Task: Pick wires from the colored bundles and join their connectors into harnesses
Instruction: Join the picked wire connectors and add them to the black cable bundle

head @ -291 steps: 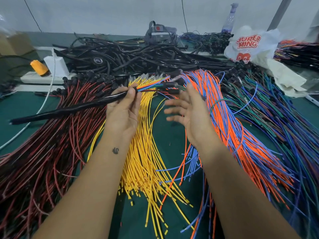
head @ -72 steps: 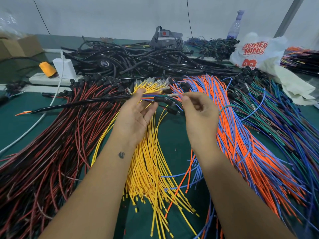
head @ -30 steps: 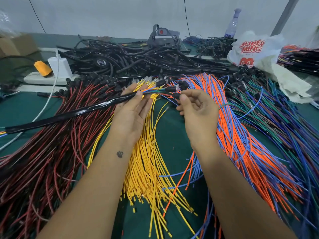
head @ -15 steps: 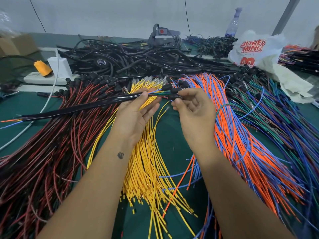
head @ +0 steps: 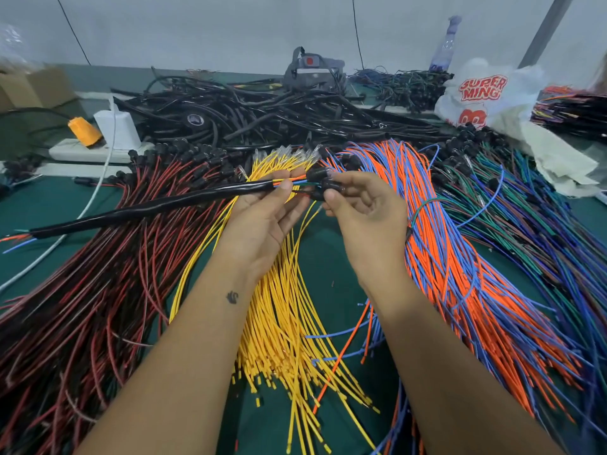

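Shifted since half a second ago: black sleeved harness (head: 141, 210) tilted more steeply toward left desk (head: 49, 205). Left hand (head: 262, 221) pinching its sleeve end; right hand (head: 364, 211) gripping, seemingly, black connectors (head: 323, 185) above yellow wires (head: 282, 323).

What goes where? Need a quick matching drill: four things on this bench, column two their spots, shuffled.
Things:
1. yellow wires
2. red and black wires
3. plastic bag
4. black sleeved harness

Places:
A. far right of the bench, by the wall
B. held in the left hand, stretching out to the left
C. fanned out on the left side of the bench
D. spread on the bench under and between the two forearms

Pairs: 1-D, 2-C, 3-A, 4-B
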Demonstrator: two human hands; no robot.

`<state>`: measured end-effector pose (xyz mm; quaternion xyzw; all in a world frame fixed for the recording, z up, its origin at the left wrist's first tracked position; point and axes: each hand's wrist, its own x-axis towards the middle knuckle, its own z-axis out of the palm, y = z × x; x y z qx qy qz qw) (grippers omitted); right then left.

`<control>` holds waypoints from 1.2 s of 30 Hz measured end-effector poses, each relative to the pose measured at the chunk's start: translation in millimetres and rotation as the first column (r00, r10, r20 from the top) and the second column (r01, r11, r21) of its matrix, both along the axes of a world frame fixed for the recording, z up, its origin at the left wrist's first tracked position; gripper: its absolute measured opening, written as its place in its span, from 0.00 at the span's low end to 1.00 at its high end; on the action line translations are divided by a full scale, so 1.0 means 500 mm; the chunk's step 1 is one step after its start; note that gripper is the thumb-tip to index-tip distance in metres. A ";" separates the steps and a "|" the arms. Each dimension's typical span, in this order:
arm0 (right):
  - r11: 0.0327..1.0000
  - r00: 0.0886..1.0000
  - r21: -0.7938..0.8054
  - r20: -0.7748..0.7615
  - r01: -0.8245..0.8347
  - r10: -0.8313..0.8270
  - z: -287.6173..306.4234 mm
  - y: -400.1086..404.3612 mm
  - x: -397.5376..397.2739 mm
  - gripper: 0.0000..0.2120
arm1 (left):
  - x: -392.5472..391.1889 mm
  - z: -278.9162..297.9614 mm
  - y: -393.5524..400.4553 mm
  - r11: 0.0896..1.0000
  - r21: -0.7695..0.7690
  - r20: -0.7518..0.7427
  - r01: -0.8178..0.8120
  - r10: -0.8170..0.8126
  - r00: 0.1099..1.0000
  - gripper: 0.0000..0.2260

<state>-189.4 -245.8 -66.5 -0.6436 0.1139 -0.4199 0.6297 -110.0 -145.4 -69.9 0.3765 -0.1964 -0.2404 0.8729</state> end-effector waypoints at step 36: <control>0.795 0.960 0.542 0.197 -0.274 0.197 0.028 -0.035 -0.019 0.13 | -0.007 0.013 0.012 0.990 0.090 -0.135 0.109 -0.097 0.986 0.07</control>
